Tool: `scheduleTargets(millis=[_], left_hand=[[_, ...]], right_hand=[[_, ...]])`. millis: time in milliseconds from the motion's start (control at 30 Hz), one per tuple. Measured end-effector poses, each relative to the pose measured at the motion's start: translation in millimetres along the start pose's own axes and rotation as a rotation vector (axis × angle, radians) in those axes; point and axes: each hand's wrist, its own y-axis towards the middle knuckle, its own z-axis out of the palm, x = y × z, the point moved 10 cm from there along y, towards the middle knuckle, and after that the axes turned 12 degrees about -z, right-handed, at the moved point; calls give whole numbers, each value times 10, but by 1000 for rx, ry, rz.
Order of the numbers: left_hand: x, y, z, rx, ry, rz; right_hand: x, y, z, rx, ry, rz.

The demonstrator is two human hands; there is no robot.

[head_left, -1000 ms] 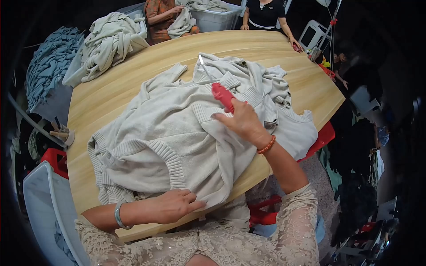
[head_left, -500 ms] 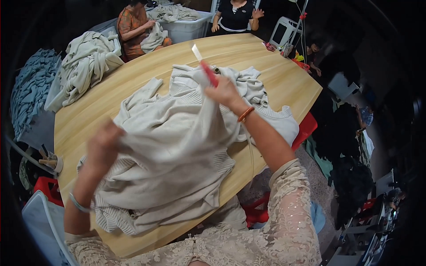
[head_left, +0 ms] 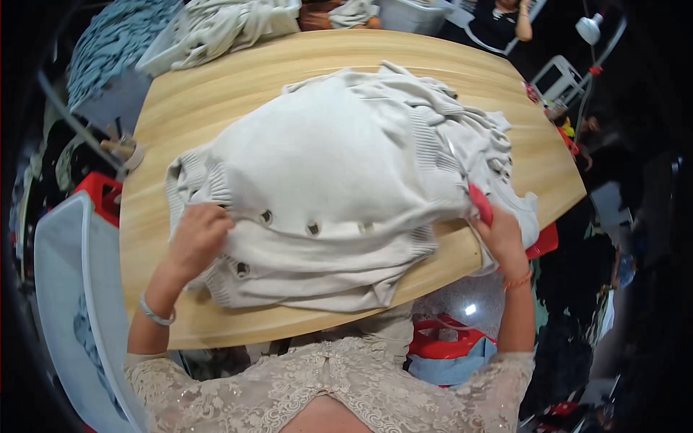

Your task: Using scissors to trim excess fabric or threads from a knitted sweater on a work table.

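A cream knit cardigan (head_left: 317, 159) lies spread on top of other cream knitwear on the table, its ribbed band to the right. Dark round buttons (head_left: 312, 228) run along its near edge. My left hand (head_left: 196, 239) is closed on the cardigan's near left edge, beside the ribbing. At the opposite end, my right hand (head_left: 502, 234) grips the lower right corner of the cloth. That same hand keeps a red-handled tool (head_left: 479, 203) in its palm; its working end is hard to make out against the fabric.
The wooden table (head_left: 216, 94) has more cream knitwear (head_left: 498, 155) at its right. Beyond stand bins of cream (head_left: 231, 29) and blue-grey garments (head_left: 115, 54). A white bin (head_left: 65, 252) is at my left, a red stool (head_left: 447, 339) below the table edge. A person (head_left: 498, 22) is across the table.
The cardigan, lifted and bunched before, now lies flat with its buttons showing. Both hands have lowered toward me, the right one moving out to the right with the red-handled tool. The view has shifted.
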Motion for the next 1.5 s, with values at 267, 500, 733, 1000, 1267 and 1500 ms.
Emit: scheduleTargets(millis=[267, 500, 733, 1000, 1267, 1500], left_hand=[[247, 0, -85, -122, -151, -235], [604, -28, 321, 40, -385, -375], [721, -72, 444, 92, -544, -414], [247, -44, 4, -214, -120, -342], [118, 290, 841, 191, -729, -433], [-136, 359, 612, 116, -367, -189]], right_hand=[[538, -593, 8, -142, -122, -39], [1729, -393, 337, 89, 307, -495], [2629, -90, 877, 411, 347, -596], [2581, -113, 824, 351, 453, -601], [2120, -370, 669, 389, 268, -424], [2213, -450, 775, 298, 411, -535]])
